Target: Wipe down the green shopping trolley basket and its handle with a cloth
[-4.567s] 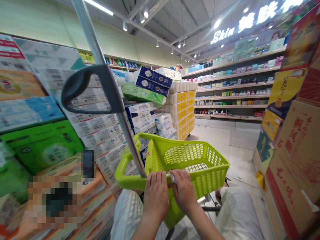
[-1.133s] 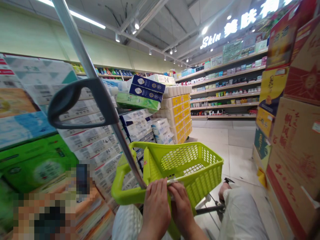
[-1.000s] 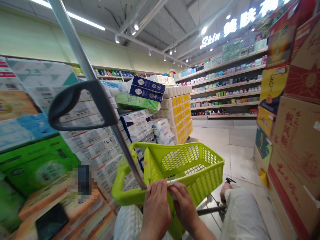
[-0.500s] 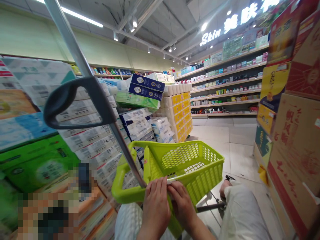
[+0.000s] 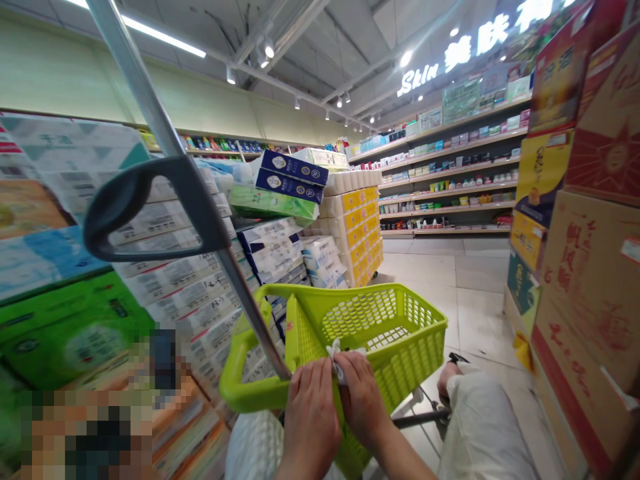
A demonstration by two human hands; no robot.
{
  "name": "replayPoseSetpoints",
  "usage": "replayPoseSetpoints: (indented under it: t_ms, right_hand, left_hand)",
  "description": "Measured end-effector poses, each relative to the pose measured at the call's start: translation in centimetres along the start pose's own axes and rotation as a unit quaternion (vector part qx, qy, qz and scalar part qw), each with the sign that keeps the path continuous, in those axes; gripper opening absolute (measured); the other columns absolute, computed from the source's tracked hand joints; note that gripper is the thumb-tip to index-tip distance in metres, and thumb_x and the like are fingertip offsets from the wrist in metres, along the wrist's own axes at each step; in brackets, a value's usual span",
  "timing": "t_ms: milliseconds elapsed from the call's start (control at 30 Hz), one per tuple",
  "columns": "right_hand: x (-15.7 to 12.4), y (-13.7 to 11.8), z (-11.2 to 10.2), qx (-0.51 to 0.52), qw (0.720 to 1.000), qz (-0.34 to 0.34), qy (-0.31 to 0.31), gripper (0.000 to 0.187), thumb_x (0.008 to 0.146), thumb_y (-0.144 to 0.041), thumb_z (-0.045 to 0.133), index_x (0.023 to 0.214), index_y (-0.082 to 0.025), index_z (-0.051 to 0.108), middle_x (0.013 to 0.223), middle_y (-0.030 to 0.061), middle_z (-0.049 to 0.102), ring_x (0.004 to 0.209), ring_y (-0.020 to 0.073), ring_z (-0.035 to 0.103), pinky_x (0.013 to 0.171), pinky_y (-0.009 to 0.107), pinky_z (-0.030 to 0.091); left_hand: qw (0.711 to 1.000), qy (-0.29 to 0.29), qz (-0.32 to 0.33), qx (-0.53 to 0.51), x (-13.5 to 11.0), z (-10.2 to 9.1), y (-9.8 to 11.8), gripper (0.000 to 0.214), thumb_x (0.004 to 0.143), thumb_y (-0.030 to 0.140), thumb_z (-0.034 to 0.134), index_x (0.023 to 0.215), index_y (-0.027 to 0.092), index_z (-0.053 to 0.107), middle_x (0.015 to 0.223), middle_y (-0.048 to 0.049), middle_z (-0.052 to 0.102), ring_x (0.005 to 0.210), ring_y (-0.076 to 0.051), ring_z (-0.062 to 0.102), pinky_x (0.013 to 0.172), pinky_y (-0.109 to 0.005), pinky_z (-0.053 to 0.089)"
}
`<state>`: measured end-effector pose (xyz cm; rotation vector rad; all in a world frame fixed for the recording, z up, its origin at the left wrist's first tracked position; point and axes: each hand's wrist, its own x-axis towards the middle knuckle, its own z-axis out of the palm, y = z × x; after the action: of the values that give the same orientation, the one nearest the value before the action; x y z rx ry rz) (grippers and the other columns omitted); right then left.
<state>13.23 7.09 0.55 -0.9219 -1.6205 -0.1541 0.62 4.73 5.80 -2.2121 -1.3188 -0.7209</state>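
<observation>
The lime-green shopping basket [image 5: 410, 340], with perforated sides and no goods visible inside, tilts on a wheeled frame in front of me. My left hand [image 5: 314, 403] bends over its near rim, fingers pressed together. Beside it, my right hand [image 5: 360, 393] is closed at the rim, pinching a crumpled white tissue [image 5: 337, 353] that sticks up between both hands. The undersides of my fingers are hidden. A metal pole [image 5: 245, 287] with a dark grey loop handle [image 5: 205, 200] rises from the basket's left end.
Stacked paper packs [image 5: 190, 287] crowd the left side, with yellow-and-white packs [image 5: 363, 227] beyond. Cartons [image 5: 590, 300] are piled on the right. Shelves of small products [image 5: 450, 180] line the back. Tiled floor [image 5: 435, 267] runs between. A pixelated patch covers the lower left.
The white tissue, earlier a thin strip under my right fingers, now stands up crumpled between my hands. My right hand has shifted slightly on the rim. The view has turned a little.
</observation>
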Motion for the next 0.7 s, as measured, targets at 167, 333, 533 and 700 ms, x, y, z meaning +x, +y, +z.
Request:
replayPoseSetpoints:
  t_ms: [167,333,533,700]
  right_hand:
    - [-1.0,3.1,-1.1,-0.09,0.993,0.075,0.006,0.039,0.085,-0.008,0.04,0.118,-0.021,0.056,0.108,0.0082,0.063,0.105,0.0231,0.055,0.098,0.046,0.041]
    - [-0.4,0.0,0.0,-0.039,0.996,0.072,-0.02,0.04,0.082,-0.009,0.042,0.118,-0.021,0.054,0.11,0.0085,0.061,0.106,0.0221,0.053,0.1,0.043,0.038]
    - [0.3,1.4,-1.5,-0.041,0.995,0.07,-0.066,0.037,0.077,-0.008,0.045,0.109,-0.022,0.058,0.1,0.0055,0.062,0.097,0.021,0.053,0.093,0.038,0.038]
    - [1.0,1.1,-1.8,-0.06,0.986,0.144,-0.065,0.025,0.077,-0.007,0.044,0.092,-0.021,0.059,0.088,0.004,0.06,0.088,0.0211,0.05,0.087,0.036,0.035]
  left_hand:
    - [1.0,-0.028,-0.014,0.001,-0.1,-0.5,0.1,0.057,0.072,0.01,0.049,0.128,0.015,0.051,0.116,-0.0058,0.063,0.112,-0.021,0.05,0.108,-0.036,0.025]
    - [1.0,-0.009,-0.011,0.017,-0.2,-0.2,0.1,0.056,0.071,0.01,0.05,0.127,0.015,0.052,0.114,-0.0068,0.063,0.11,-0.022,0.051,0.107,-0.038,0.026]
    - [1.0,-0.013,-0.008,0.014,-0.4,-0.4,-0.4,0.06,0.07,0.009,0.05,0.13,0.015,0.05,0.115,-0.0058,0.063,0.111,-0.021,0.05,0.107,-0.036,0.026]
    - [1.0,-0.004,-0.016,0.016,-0.4,-0.4,-0.3,0.055,0.072,0.01,0.05,0.127,0.015,0.053,0.113,-0.0067,0.063,0.108,-0.022,0.051,0.106,-0.038,0.027]
